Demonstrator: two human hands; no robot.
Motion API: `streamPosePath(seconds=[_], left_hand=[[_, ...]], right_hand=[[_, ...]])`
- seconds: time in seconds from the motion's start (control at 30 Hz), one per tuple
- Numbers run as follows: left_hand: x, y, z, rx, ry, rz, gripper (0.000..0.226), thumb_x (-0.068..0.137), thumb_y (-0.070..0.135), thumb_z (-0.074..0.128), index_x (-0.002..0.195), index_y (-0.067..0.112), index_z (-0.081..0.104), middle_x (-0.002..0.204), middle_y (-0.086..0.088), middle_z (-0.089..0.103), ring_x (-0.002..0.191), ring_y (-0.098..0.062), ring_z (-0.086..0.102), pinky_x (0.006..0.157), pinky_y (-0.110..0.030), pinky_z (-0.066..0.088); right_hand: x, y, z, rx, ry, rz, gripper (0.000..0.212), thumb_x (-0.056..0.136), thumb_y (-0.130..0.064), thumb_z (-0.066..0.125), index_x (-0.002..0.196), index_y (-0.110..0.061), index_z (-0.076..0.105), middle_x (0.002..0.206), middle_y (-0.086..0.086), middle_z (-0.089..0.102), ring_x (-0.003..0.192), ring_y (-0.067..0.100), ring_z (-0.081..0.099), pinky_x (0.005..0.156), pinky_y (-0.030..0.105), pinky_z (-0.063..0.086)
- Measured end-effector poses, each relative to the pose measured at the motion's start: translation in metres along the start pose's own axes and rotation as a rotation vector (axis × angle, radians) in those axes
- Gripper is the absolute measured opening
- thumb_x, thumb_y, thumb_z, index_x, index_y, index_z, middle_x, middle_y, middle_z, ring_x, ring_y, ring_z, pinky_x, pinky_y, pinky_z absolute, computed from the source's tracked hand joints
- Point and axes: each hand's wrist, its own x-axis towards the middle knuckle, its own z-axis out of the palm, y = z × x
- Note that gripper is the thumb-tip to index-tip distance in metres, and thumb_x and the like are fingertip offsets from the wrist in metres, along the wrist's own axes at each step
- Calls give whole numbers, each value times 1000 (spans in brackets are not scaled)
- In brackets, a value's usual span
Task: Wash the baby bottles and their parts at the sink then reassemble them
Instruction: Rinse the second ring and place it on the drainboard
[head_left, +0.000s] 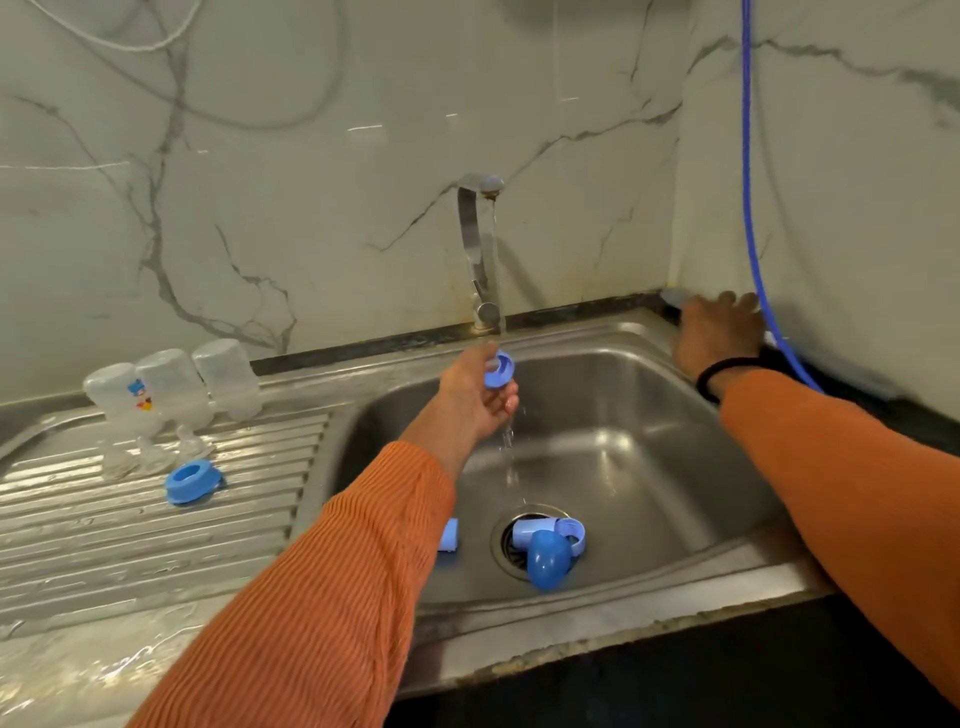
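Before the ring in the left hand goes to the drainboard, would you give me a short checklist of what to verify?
1. Water runs from the tap onto the ring: ok.
2. Left hand holds the ring firmly: ok.
3. Ring fully rinsed: cannot tell.
4. Free space on the drainboard by the other ring: ok.
5. Right hand free: cannot tell; it rests at the sink's back corner.
6. All parts out of the sink: not ok; blue parts lie at the drain.
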Motion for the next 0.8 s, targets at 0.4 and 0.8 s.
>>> streamPosePath(seconds=[0.4, 0.8], left_hand=[[-14, 2, -13, -149, -26, -117, 37, 100, 32, 63, 116, -1, 59, 91, -21, 67, 83, -29, 68, 69, -34, 57], [2, 16, 10, -61, -48, -40, 20, 102, 26, 59, 112, 9, 55, 88, -20, 62, 73, -27, 63, 72, -35, 54]], right_hand=[[9, 22, -8, -18, 15, 129, 22, 96, -19, 56, 109, -6, 67, 110, 30, 63, 113, 46, 46, 97, 48, 36], [-10, -49, -72, 302, -165, -277, 16, 89, -11, 62, 105, -10, 66, 110, 18, 63, 89, 37, 64, 82, 42, 56]])
